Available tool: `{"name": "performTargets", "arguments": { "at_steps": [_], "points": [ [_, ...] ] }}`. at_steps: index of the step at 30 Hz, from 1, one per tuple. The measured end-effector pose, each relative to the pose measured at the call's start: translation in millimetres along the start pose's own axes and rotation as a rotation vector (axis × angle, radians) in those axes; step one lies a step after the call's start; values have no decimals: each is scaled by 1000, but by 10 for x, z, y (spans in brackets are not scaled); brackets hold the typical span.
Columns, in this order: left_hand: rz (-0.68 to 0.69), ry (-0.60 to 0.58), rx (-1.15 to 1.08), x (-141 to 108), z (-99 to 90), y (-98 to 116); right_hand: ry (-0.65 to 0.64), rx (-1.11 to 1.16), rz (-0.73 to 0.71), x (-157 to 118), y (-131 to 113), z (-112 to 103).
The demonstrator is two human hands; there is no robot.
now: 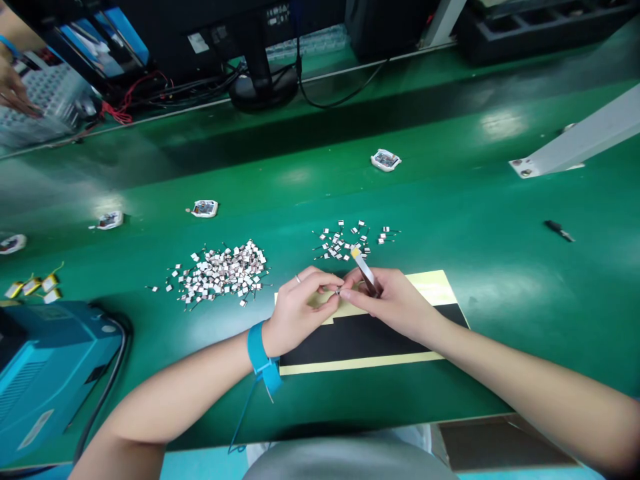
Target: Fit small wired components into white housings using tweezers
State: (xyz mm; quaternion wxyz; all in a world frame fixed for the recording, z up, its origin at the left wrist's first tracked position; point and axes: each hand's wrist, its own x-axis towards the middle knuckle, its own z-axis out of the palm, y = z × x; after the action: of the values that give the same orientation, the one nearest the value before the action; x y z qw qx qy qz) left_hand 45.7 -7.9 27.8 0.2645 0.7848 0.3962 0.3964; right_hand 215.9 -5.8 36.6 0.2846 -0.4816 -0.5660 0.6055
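Two bare hands, left grip [300,313] and right grip [390,300], meet over a cream-edged black sheet [360,340].
I read the left pressed together on a tiny part [338,291], too small to resolve, and the right pinching slim tweezers [365,272] just beside it; farther out on the green worktop [450,200] lie two heaps of wired square parts [223,273], then white-framed modules [385,160].

I have the left forearm [170,393] and right forearm [525,373] angled in from the bottom corners of the view, meeting near the middle. My left hand [300,313] sits back-up with its fingers [325,283] curled rightward into a pinch. My right hand [385,300] comes across from the other side, fingers closed and pointing left, its fingertips [347,292] just touching the left hand's.
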Motion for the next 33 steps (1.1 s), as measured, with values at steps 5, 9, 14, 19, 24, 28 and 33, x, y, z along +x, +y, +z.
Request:
{"name": "performTargets", "arguments": {
  "at_steps": [5, 9, 14, 19, 24, 28, 33],
  "points": [
    [14, -7, 0, 3, 10, 10, 6, -26, -1, -14, 13, 10],
    [51, -7, 23, 3, 19, 5, 31, -47, 8, -18, 24, 34],
    [176, -11, 99, -31, 11, 3, 84, -35, 12, -16, 22, 82],
    [125, -22, 93, -58, 3, 34, 23, 43, 30, 6, 19, 62],
    [29, 18, 1, -45, 11, 5, 10, 175, 39, 32, 29, -4],
    [-110, 17, -169, -29, 20, -37, 14, 254, 50, 40, 11, -47],
    [-169, -8, -286, -19, 23, -56, -25, 230, 43, 33, -9, -81]
  ]
}}
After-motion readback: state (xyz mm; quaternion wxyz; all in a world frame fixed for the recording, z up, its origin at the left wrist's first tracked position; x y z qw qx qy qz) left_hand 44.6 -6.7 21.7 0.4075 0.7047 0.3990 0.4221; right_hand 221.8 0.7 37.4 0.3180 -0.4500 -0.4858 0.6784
